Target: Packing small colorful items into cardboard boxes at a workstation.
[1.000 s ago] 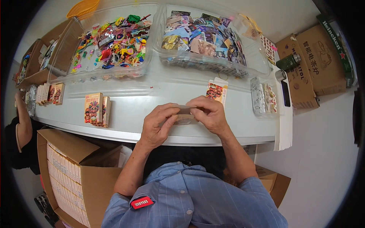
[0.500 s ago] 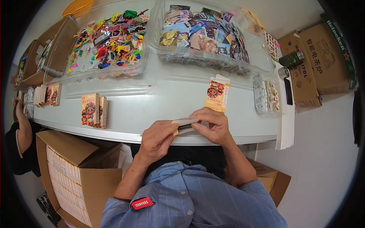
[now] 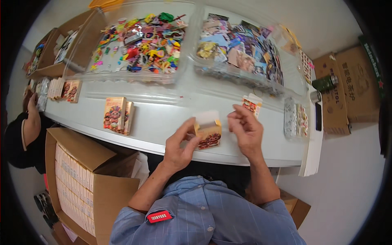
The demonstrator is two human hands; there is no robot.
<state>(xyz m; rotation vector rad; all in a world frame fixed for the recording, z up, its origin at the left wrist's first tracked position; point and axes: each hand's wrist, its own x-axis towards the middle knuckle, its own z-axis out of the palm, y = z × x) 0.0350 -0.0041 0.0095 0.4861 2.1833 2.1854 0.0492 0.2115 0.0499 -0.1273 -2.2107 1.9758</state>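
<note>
A small printed cardboard box (image 3: 209, 139) stands at the table's near edge with its white flap raised and its top open. My left hand (image 3: 179, 145) grips its left side between thumb and fingers. Just to the right, my right hand (image 3: 248, 132) is raised, fingers apart and bent, with nothing in it. Beyond its fingertips lies a second printed box (image 3: 251, 104) with its white end flaps open; my hand covers its lower part. What the gripped box holds inside cannot be made out.
Clear plastic bins hold small colourful toys (image 3: 151, 49) and glossy cards (image 3: 245, 51). Orange boxes (image 3: 115, 114) stand at left; a clear case (image 3: 295, 118) sits at right. A carton (image 3: 100, 196) of packed boxes is below the table. A co-worker's arm (image 3: 30, 126) is far left.
My right hand has let go of the box and moved right, its fingers now spread. My left hand has turned the box so its printed face shows. The whole view has shifted slightly.
</note>
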